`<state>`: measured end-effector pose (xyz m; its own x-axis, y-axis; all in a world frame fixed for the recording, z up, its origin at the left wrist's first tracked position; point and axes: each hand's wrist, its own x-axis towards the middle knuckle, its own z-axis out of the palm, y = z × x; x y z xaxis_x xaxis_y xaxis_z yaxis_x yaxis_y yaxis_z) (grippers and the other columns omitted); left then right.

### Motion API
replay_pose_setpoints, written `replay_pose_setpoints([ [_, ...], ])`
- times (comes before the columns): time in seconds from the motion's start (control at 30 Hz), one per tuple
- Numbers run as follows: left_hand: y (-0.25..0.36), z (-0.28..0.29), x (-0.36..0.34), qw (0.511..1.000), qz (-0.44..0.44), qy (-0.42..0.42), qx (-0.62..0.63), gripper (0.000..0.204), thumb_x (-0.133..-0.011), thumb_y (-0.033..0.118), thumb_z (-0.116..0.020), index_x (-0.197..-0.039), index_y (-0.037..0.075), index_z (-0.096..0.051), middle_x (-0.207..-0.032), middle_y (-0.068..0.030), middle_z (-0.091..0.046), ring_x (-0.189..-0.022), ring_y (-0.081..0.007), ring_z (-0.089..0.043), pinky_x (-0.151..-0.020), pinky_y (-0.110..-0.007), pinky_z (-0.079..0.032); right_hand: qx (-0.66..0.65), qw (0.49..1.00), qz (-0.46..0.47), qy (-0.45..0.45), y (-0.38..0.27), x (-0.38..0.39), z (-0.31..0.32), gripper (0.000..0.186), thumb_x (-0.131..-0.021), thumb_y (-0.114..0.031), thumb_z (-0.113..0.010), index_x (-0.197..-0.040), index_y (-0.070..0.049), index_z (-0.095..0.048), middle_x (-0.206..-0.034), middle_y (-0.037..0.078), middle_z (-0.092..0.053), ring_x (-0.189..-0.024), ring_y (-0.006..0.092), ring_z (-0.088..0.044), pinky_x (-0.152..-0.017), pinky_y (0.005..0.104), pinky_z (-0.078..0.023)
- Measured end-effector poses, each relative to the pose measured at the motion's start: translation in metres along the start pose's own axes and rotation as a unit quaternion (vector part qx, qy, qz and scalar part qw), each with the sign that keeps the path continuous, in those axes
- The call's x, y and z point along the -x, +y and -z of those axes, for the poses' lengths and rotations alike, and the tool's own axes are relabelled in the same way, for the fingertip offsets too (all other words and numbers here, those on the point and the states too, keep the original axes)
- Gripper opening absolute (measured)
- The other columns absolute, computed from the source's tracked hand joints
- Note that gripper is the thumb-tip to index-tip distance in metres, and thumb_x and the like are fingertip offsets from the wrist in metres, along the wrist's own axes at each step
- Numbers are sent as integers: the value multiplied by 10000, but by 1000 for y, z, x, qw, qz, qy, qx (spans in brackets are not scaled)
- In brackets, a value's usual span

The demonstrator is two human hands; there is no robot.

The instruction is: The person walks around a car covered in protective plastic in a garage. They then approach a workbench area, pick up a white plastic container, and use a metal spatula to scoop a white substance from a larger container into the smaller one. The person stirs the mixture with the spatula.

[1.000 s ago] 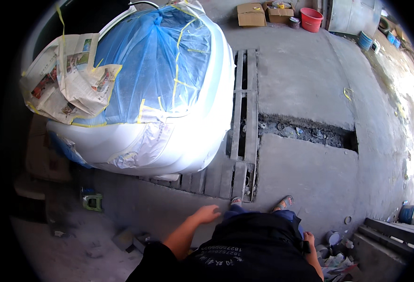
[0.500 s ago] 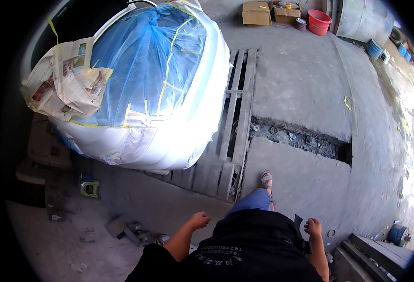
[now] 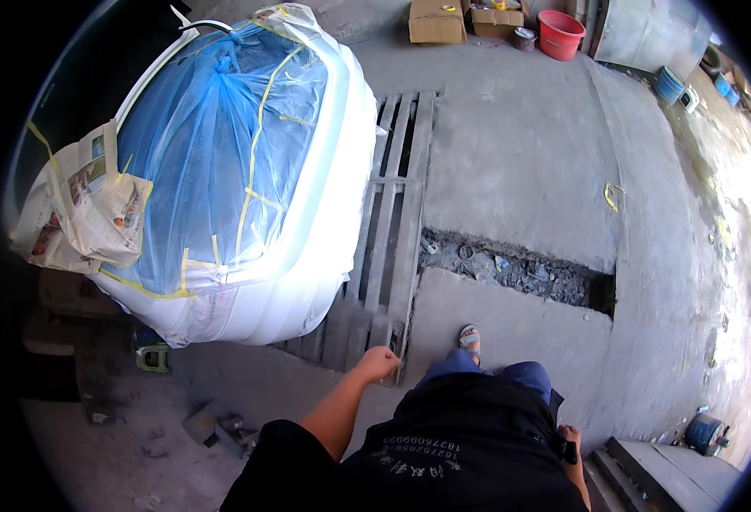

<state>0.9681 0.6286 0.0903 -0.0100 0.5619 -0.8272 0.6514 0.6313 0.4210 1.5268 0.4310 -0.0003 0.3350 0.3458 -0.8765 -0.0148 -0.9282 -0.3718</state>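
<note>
My left hand [image 3: 379, 363] hangs out in front of my body, above the edge of a slatted metal grating [image 3: 381, 247]. Its fingers are curled in, and nothing shows in them. My right hand [image 3: 570, 434] is low beside my right hip, partly covered by a dark piece; its fingers are too hidden to read. Ahead to the left stands a white car body [image 3: 341, 183]. Blue plastic sheeting [image 3: 213, 162] with yellow tape covers its glass, and taped newspaper [image 3: 94, 200] hangs off its left side. Neither hand touches the car.
A rubble-filled trench [image 3: 520, 273] cuts the concrete floor ahead. Cardboard boxes [image 3: 437, 21] and a red bucket [image 3: 560, 36] stand at the back. A green stool [image 3: 152, 358] and scrap pieces [image 3: 213, 424] are at left; a blue drum-shaped thing [image 3: 704, 433] is at right.
The car and grating have shifted left and lower in view as I step along. My left hand has swung forward and up; my right hand has dropped back beside my hip.
</note>
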Motion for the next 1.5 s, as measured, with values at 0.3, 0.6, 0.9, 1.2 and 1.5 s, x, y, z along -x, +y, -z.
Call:
replay_pose_setpoints([
  [0.3, 98, -33, -33, 995, 7, 89, 48, 232, -876, 220, -624, -739, 35, -596, -617, -45, -595, -540, -134, -579, -508, -300, -469, 291, 936, 194, -32, -36, -178, 85, 365, -842, -220, -532, -1079, 34, -642, -943, 171, -690, -879, 278, -665, -756, 381, -516],
  [0.6, 171, -148, -15, 994, 46, 97, -2, 296, -817, 289, -592, -746, 10, -660, -614, -117, -646, -588, -225, -650, -643, -366, -520, 64, 994, 19, -82, -326, -174, 173, 261, -885, -195, -518, -1100, -49, -536, -914, 69, -585, -761, 196, -605, -599, 332, -487],
  [0.9, 184, -166, -78, 996, 6, 56, 73, 537, -876, 376, -578, -1327, 99, -490, -1300, -219, -514, -1203, -343, -497, -1004, -391, -402, 362, 899, 70, -238, -352, -211, 75, 528, -859, -275, -588, -1322, -44, -485, -1034, 109, -614, -895, 245, -597, -750, 367, -491],
  [1.2, 128, -245, -177, 939, 241, -175, -174, 715, -872, 574, -501, -1491, 362, -212, -1541, -260, 104, -1329, -611, -130, -971, -742, -231, 650, 739, -59, -170, -247, -227, -81, 936, -751, -517, -638, -1495, -124, -227, -1461, 416, -65, -1309, 559, -272, -1105, 494, -276],
  [1.5, 70, -254, -181, 967, 209, -81, -124, 692, -849, 541, -530, -1444, 240, -345, -1476, -297, -183, -1116, -575, -417, -843, -695, -380, 764, 608, 21, -213, -170, -300, -74, 705, -861, -616, -498, -1352, -111, -482, -1474, 207, -329, -1296, 433, -383, -1000, 532, -397],
])
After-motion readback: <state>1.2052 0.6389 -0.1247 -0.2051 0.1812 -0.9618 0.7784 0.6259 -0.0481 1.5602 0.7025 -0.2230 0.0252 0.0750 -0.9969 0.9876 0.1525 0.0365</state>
